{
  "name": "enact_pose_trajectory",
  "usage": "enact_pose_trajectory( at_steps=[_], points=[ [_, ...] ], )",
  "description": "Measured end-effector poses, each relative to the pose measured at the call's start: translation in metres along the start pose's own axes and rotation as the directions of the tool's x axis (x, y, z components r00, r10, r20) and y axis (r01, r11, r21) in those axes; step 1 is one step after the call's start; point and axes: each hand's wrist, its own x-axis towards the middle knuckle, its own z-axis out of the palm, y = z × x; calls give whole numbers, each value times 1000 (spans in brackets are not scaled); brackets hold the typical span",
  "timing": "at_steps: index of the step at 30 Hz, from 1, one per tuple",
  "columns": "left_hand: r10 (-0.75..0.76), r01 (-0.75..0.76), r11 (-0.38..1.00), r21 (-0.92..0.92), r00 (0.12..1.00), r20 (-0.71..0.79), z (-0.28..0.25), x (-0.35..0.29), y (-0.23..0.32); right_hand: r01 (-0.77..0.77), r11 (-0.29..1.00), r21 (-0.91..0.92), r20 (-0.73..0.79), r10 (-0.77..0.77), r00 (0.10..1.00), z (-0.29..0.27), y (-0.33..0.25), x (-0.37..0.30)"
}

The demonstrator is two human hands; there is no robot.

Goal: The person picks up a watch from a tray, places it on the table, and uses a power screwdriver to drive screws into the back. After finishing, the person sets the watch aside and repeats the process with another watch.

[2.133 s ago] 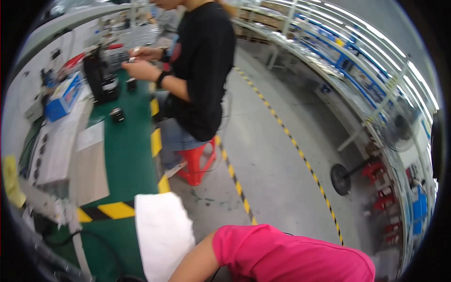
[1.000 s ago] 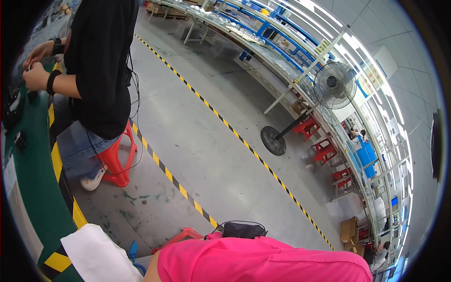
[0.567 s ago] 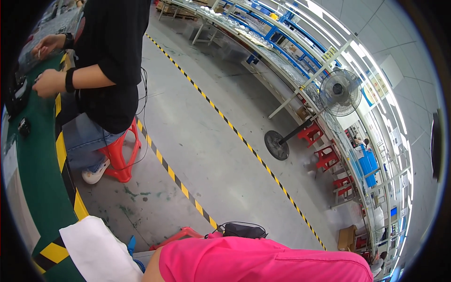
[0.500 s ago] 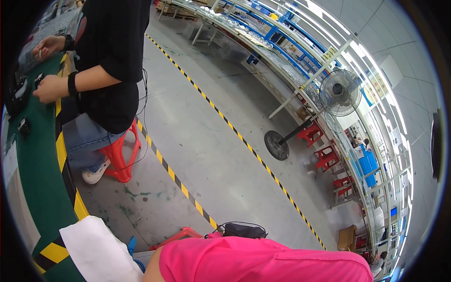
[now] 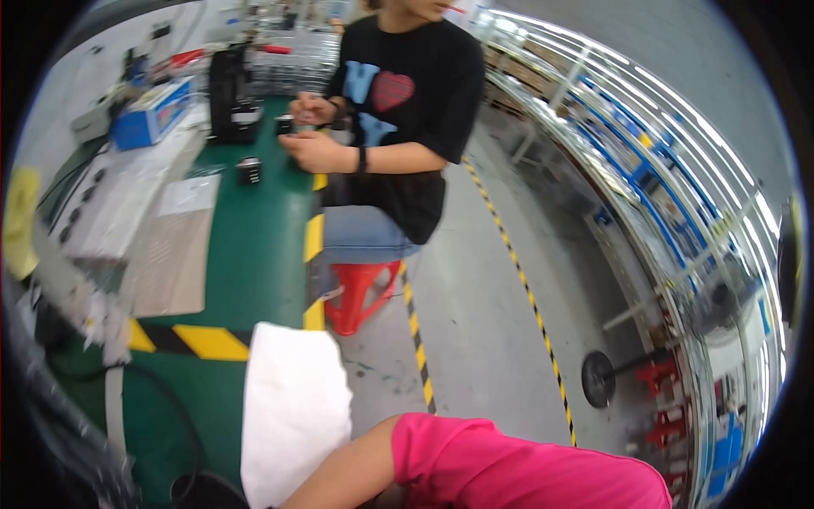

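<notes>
Neither of my hands shows; both lie outside the picture. One of my arms (image 5: 352,462), in a pink sleeve (image 5: 517,462), runs along the lower edge, and its hand is cut off below. A white sheet (image 5: 292,416), cloth or paper, lies at the table's near edge beside that forearm. Across the green table (image 5: 254,246), a seated person in a black T-shirt holds a small black object (image 5: 286,125) between their hands. Another small black device (image 5: 250,170) stands on the table near them.
A black holder (image 5: 229,97), a blue box (image 5: 153,114) and a flat brown sheet (image 5: 174,263) lie on the table. Black-and-yellow tape (image 5: 216,342) marks its edges. A red stool (image 5: 360,297) is under the person. A floor fan's base (image 5: 598,379) stands at the right, by long shelving.
My view has swung left, so the table and the co-worker now sit further right. More of the table and my bare forearm has come into view.
</notes>
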Motion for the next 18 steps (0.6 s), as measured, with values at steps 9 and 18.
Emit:
enact_pose_trajectory(
  at_steps=[9,18],
  points=[
    [24,-22,999,33,998,-64,12,-19,-24,63,994,-94,-22,-65,998,1,22,-10],
    [112,-110,992,64,993,-43,10,-12,-7,-61,998,-16,-91,59,994,-5,9,-19]
  ],
)
